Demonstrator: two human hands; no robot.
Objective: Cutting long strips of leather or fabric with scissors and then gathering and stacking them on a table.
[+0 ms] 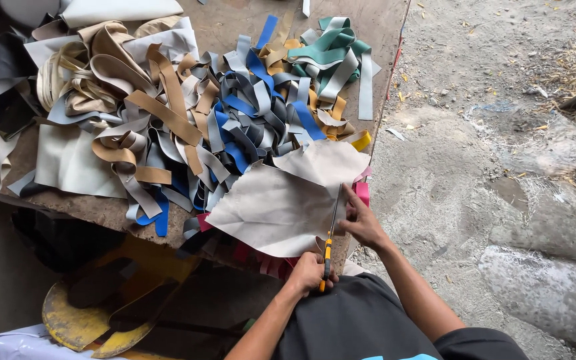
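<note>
From the head view, the person is cutting a pale grey sheet of leather-like material (275, 207) that is lying at the near right corner of the wooden board (228, 27). The left hand (309, 272) is clamped around the yellow handle of a long-bladed cutter (329, 243), whose blade is running up along the sheet's right margin. The right hand (363, 221) is pressing flat on that margin just beside the blade, fingers spread, pinning the material down. The two hands are apart, one at each end of the tool.

Judging by how things are lying, the work is looking well advanced but not finished: a large heap of cut strips (235, 113) in tan, grey, blue, teal and mustard is covering the middle and far part of the board, while the sheet under the blade is showing only a narrow band being parted at its right side, with most of its width still whole. Pink scraps (363, 192) are peeking out beneath the sheet at the board's right edge. Larger uncut pieces (68, 160) in cream and beige are piling up toward the left edge.

The board is looking worn and unpainted. To its right, rough ground of dirt and concrete (488, 133) is stretching away, littered with dry straw. Below the near edge, a yellow, scuffed object (81, 320) is lying in shadow; what it is cannot be told.
</note>
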